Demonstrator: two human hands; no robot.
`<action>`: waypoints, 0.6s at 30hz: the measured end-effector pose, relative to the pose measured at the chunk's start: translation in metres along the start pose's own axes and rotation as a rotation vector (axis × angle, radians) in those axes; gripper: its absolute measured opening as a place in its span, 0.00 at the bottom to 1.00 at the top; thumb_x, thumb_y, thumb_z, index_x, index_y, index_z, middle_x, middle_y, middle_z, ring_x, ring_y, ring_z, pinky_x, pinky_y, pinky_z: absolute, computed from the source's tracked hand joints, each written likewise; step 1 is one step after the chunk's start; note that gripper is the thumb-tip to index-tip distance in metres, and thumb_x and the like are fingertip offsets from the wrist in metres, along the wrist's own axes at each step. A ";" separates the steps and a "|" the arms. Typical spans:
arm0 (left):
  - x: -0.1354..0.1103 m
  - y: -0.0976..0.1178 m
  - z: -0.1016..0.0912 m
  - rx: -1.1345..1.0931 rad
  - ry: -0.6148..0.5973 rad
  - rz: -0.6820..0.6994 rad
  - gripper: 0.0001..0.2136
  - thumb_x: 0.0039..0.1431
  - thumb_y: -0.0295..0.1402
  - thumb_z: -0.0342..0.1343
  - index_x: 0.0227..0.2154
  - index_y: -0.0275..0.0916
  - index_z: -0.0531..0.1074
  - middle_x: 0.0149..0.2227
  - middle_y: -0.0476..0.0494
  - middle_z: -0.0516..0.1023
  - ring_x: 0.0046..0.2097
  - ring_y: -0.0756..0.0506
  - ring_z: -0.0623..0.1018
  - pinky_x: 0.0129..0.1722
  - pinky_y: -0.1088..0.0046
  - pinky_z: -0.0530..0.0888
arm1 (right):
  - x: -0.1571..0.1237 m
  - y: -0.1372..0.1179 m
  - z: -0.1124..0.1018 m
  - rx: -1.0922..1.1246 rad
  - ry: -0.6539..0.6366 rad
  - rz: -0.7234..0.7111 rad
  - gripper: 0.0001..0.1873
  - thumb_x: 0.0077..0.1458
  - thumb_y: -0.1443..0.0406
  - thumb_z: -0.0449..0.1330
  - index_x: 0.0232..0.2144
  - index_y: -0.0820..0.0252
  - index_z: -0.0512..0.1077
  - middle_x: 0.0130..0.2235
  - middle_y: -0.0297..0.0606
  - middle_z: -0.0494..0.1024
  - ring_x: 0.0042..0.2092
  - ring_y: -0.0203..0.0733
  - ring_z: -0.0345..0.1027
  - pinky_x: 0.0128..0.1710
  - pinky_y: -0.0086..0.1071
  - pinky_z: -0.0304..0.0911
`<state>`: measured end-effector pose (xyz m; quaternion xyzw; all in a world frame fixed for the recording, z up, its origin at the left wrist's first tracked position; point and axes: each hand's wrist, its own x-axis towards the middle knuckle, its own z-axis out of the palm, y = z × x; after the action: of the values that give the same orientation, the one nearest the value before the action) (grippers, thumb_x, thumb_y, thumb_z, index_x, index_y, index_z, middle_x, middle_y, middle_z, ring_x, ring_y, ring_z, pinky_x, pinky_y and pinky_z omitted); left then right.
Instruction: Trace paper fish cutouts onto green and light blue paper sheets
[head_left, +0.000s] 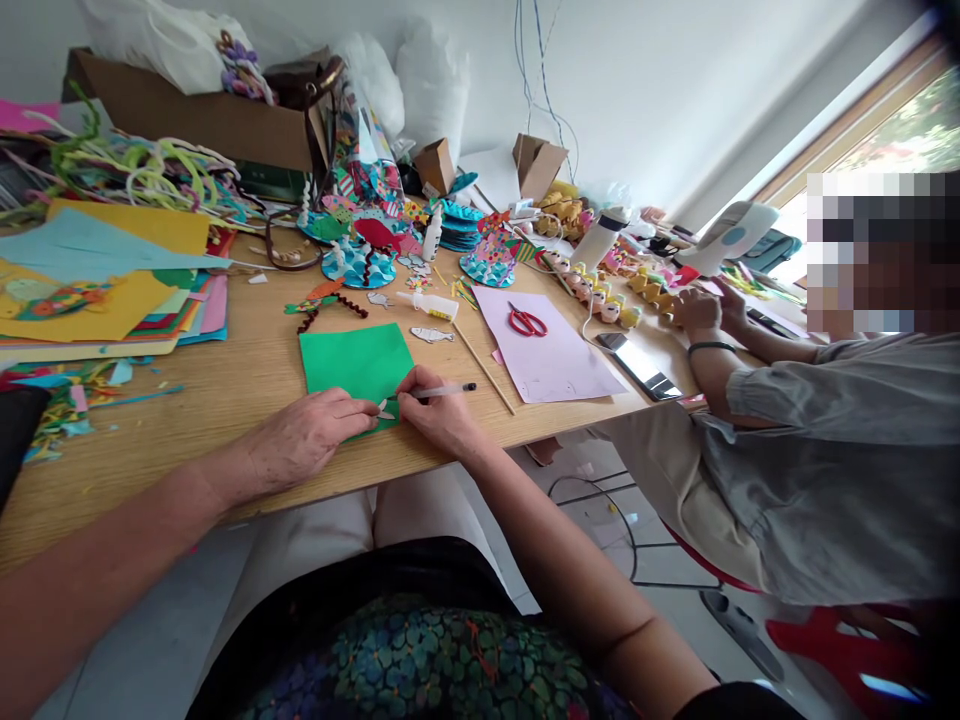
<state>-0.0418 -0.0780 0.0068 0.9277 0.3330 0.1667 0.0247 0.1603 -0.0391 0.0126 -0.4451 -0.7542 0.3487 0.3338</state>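
Pen (448,390), one, in right hand (439,418), left hand (315,435) on one green sheet (356,358)

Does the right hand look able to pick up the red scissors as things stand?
Probably not right away: the right hand holds a pen. Otherwise the way looks free, with only a thin stick between that hand and the red scissors.

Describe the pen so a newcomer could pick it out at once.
Start at the wooden table and find the bright green sheet near its front edge. At the sheet's lower right, the camera wearer's right hand grips the pen. Its pale barrel ends in black, unlike the plain wooden stick lying loose nearby.
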 end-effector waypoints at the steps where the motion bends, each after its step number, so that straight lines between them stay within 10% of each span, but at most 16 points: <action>1: 0.000 0.000 0.000 0.002 0.001 -0.002 0.22 0.55 0.18 0.39 0.44 0.40 0.72 0.47 0.45 0.76 0.44 0.46 0.71 0.43 0.69 0.71 | 0.000 0.000 0.000 -0.002 -0.001 0.003 0.04 0.46 0.70 0.52 0.22 0.58 0.64 0.22 0.28 0.69 0.27 0.33 0.61 0.28 0.26 0.54; 18: 0.000 -0.001 0.003 0.019 0.029 0.018 0.21 0.56 0.17 0.39 0.44 0.38 0.73 0.46 0.44 0.76 0.44 0.46 0.71 0.44 0.70 0.70 | -0.008 -0.003 0.000 0.018 -0.023 -0.030 0.04 0.45 0.70 0.52 0.21 0.58 0.63 0.21 0.28 0.67 0.25 0.32 0.60 0.26 0.25 0.52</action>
<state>-0.0418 -0.0772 0.0034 0.9284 0.3264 0.1773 0.0094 0.1620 -0.0475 0.0129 -0.4267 -0.7614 0.3555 0.3345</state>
